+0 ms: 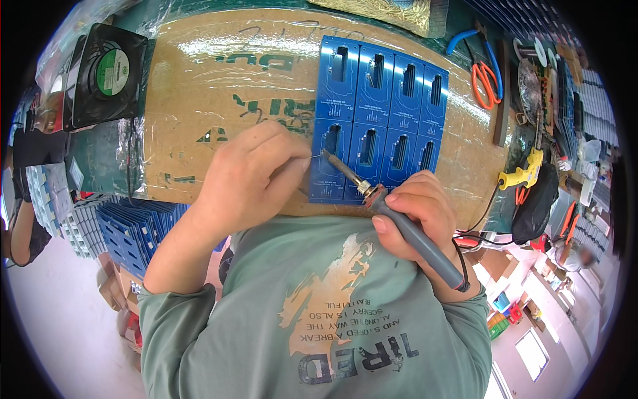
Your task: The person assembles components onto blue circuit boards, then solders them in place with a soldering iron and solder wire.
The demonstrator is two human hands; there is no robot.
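Note:
My right hand (423, 211) grips a grey-handled soldering iron (415, 238), its tip slanting up and left onto a blue circuit board panel (341, 179). The panel is divided into several identical sections, each with a long slot. Just left of the tip, my left hand (256, 169) has thumb and forefinger pinched on a thin strand of solder wire (316, 155) that runs toward the tip. The tip meets the lower left section, beside its slot. My left hand's other fingers are curled in and partly hidden.
The panel lies on a film-covered cardboard sheet (179, 133). A black fan (106, 76) stands at the far left. Pliers (485, 83), blue-handled cutters (462, 40) and a yellow glue gun (522, 174) lie at right. More blue boards (136, 229) are stacked at lower left.

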